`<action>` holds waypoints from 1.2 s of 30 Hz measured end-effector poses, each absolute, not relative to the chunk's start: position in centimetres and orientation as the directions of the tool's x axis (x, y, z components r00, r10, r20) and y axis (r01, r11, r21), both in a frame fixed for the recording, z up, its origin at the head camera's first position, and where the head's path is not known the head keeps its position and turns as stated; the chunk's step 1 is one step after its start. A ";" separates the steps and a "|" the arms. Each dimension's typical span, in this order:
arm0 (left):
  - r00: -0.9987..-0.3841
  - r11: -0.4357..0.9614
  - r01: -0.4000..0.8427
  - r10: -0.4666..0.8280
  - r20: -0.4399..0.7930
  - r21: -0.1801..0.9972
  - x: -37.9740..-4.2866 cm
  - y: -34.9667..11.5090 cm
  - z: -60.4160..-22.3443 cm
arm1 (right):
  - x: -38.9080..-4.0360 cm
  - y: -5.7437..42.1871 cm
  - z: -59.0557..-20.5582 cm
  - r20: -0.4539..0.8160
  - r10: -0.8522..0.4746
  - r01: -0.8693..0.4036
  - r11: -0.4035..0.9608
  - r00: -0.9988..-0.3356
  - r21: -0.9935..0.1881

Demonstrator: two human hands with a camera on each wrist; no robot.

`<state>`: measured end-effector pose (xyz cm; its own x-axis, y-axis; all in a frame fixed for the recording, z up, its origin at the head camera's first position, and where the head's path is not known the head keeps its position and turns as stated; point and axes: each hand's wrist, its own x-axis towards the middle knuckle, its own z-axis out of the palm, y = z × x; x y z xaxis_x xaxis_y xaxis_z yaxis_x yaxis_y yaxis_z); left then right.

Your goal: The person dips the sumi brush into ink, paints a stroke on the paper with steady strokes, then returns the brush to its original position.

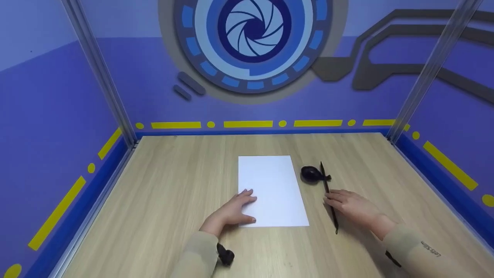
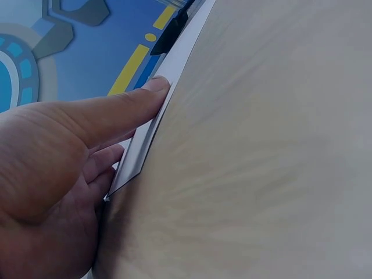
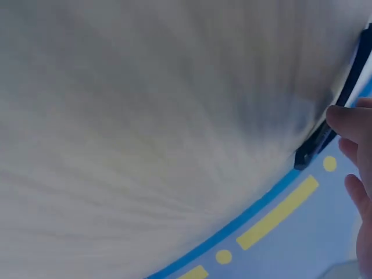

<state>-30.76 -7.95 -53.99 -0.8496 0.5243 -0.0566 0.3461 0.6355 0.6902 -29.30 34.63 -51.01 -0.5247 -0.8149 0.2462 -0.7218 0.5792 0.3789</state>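
A blank white sheet of paper [image 1: 272, 189] lies on the wooden table. My left hand [image 1: 235, 208] rests on its lower left part with fingers and thumb spread; in the left wrist view the thumb [image 2: 125, 113] lies over the paper's edge [image 2: 136, 148]. To the right of the sheet lies a long thin black stick [image 1: 334, 220], pointed at the far end and with a small loop at the near end; it looks like a brush. My right hand [image 1: 355, 206] touches its middle with nearly straight fingers. A shiny black bulb-shaped thing [image 1: 310, 174] with a narrow neck meets the stick.
The wooden table [image 1: 166, 193] extends to both sides of the paper. Purple wall panels [image 1: 131, 85] with yellow marks enclose it at the back and sides. Metal posts [image 1: 104, 77] stand at the back corners.
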 end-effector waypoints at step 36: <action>-0.845 0.638 0.349 0.531 -0.064 0.686 -30.7 -8.0 -53.8 | -31.5 35.0 -52.6 0.404 -0.881 -0.731 0.443 -0.246 0.519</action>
<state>-30.73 -7.96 -53.84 -0.8450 0.5309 -0.0641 0.3489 0.6382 0.6863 -31.47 35.00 -52.65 -0.2462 -0.8808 0.4044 -0.7308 0.4428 0.5195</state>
